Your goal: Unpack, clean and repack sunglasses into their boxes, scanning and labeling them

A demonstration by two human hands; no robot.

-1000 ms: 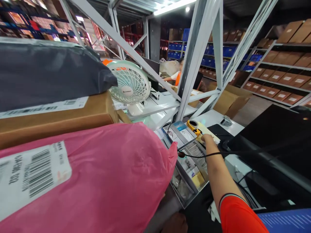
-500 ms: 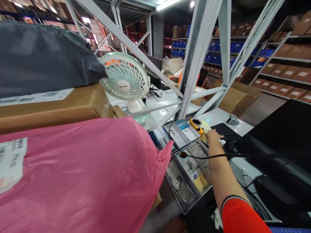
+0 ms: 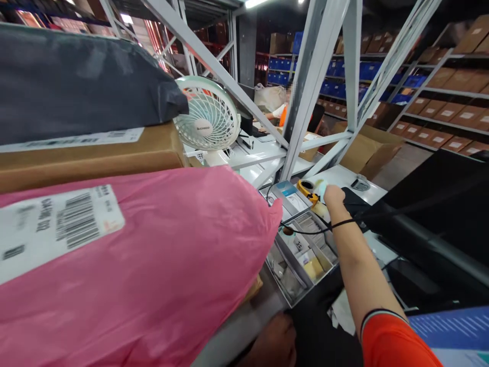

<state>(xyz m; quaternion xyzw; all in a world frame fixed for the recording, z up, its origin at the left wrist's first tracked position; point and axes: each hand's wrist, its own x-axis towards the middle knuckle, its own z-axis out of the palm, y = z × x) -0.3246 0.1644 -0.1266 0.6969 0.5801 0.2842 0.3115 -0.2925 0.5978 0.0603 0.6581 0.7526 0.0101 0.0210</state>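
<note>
My right hand [image 3: 334,196] reaches over the desk on the right, its fingers curled down. A pale blue-green item [image 3: 322,189] is beside the fingertips; whatever the fingers hold is hidden. Just left of it lies a yellow tape dispenser [image 3: 307,190] with a roll in it. Low in shadow at the bottom is what looks like my left hand [image 3: 275,340], partly covered, its grip unclear. Over it, a large pink plastic mailer [image 3: 183,250] with a white barcode label [image 3: 86,216] fills the lower left.
Behind the mailer are a cardboard box [image 3: 153,153] and a dark grey mailer [image 3: 87,86]. A fan [image 3: 208,114] stands near a steel upright [image 3: 305,97]. Divided trays [image 3: 305,250], a black cable [image 3: 309,233] and a black monitor [image 3: 439,224] surround my right arm. A person [image 3: 282,114] sits beyond.
My right hand has moved slightly up and left, its fingers now curled instead of stretched out. The pink mailer shows more of its label, and the hand at the bottom shows more clearly.
</note>
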